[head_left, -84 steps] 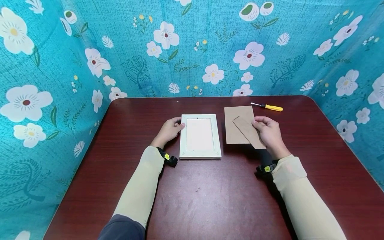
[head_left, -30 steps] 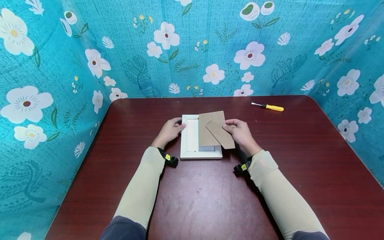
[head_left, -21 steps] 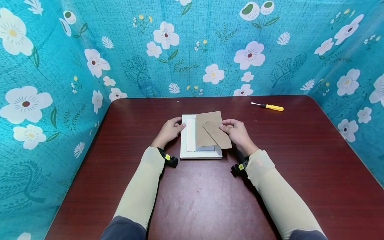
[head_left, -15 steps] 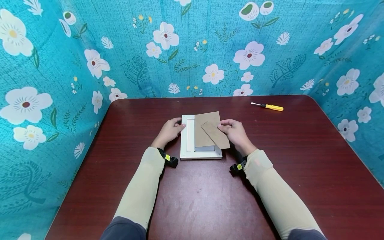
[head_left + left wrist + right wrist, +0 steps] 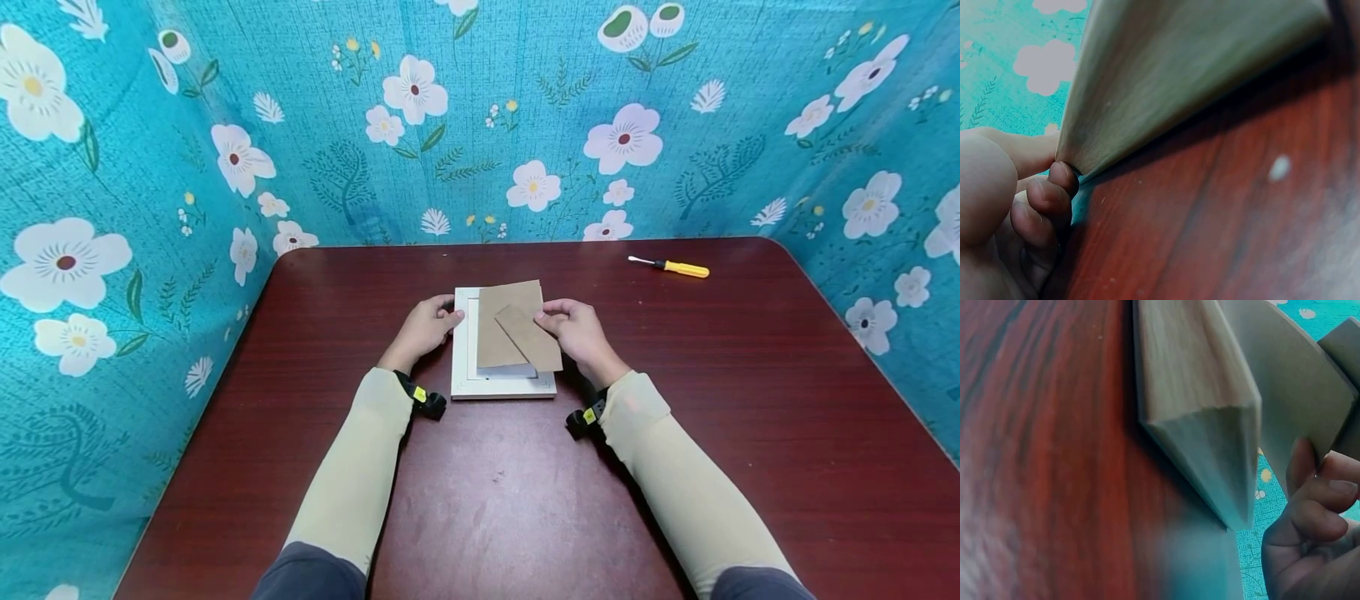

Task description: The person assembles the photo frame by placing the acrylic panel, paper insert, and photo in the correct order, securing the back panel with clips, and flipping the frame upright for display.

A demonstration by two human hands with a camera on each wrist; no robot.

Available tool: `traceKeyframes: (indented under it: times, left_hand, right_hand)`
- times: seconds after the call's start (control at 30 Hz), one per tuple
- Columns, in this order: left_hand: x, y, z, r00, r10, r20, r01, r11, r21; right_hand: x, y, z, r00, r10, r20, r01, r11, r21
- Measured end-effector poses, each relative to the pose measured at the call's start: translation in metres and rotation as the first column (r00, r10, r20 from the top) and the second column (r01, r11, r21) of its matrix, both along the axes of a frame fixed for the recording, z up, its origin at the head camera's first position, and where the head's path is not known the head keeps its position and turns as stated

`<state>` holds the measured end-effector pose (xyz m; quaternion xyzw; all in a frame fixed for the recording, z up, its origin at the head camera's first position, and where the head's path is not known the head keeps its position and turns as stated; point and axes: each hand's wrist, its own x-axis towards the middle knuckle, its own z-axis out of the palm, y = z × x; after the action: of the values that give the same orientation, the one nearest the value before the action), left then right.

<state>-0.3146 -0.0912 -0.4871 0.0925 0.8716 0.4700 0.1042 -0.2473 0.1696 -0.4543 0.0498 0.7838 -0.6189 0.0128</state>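
Observation:
A white picture frame (image 5: 461, 379) lies face down in the middle of the dark red table (image 5: 495, 492). My left hand (image 5: 423, 329) grips its left edge, fingers curled against the frame's side (image 5: 1147, 87). My right hand (image 5: 573, 329) pinches the right edge of a brown backing board (image 5: 504, 325) with its hinged stand flap (image 5: 528, 337), holding it tilted over the frame's opening. In the right wrist view the board (image 5: 1297, 394) rises behind the frame's corner (image 5: 1204, 419), with my fingers (image 5: 1316, 500) on its edge.
A yellow-handled screwdriver (image 5: 670, 267) lies at the back right of the table. Blue floral cloth (image 5: 480, 125) walls the table on three sides.
My right hand has carried the backing board from the table right of the frame leftward over the frame. The left hand has stayed on the frame's left edge.

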Motion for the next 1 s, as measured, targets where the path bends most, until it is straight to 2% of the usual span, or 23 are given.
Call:
traceKeyframes:
  times: [0.5,1.0]
  left_hand:
    - [-0.0005,-0.0011,0.0,1.0,-0.018,0.012,0.017,0.999,0.033]
    - [0.0009,-0.0005,0.0018,0.999,-0.015,-0.032,0.015,1.0,-0.012]
  right_hand:
    - [-0.0036,-0.0046,-0.0019,0.999,0.039,0.033,-0.039,0.999,0.006]
    - [-0.0046,-0.0082,-0.0045,0.998,0.049,0.042,-0.048,0.999,-0.012]
